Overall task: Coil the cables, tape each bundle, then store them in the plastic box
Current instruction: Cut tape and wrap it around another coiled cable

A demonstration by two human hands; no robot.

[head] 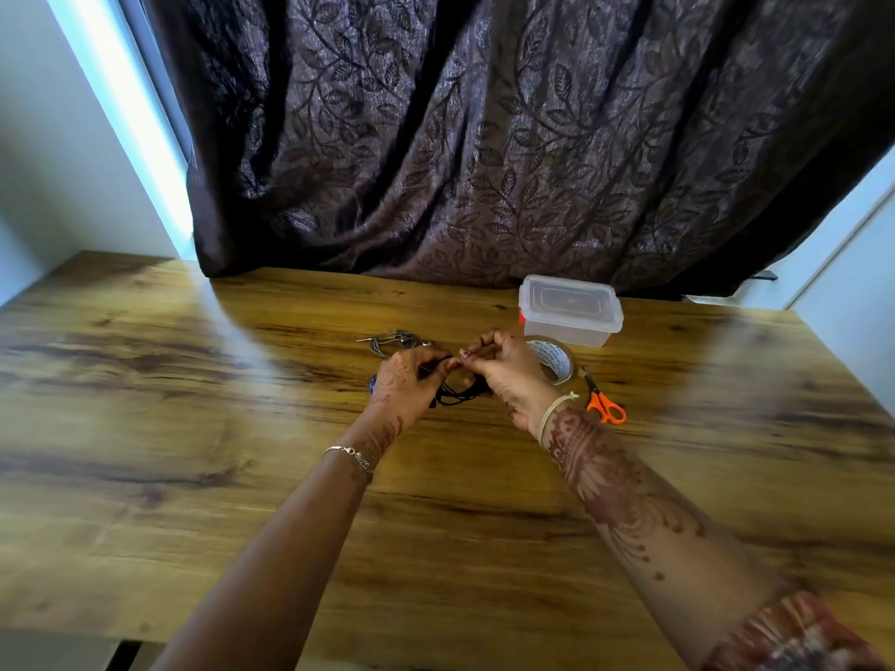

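Both hands, left (pixel 407 380) and right (pixel 503 375), pinch a black cable (pixel 460 394), perhaps taping it, beside the tape (pixel 557 363).

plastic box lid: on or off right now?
On. The clear lid sits flat across the top of the plastic box, at the back of the table. Whether the latches are clipped: cannot tell.
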